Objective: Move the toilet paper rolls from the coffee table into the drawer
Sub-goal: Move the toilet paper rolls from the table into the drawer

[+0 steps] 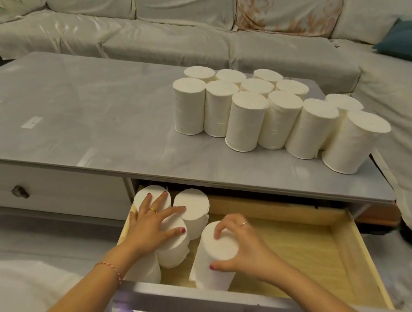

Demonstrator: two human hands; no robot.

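A toilet paper roll point(216, 256) was gripped at its top rim by the curled right hand point(242, 246), long axis near upright, leaning toward 11 o'clock, inside the open drawer point(347, 249). The left hand point(153, 222) was laid flat, fingers spread, on upright rolls point(179, 218) at the drawer's 9 o'clock end. More upright rolls point(267, 109) were left on the worktop point(73, 116).

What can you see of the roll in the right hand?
The roll is a white, coreless-looking cylinder of soft paper with a flat round top. It stands nearly upright, slightly tilted, in the open drawer, near its front wall. The right hand curls round its top rim from above. It stands apart from the rolls under the left hand.
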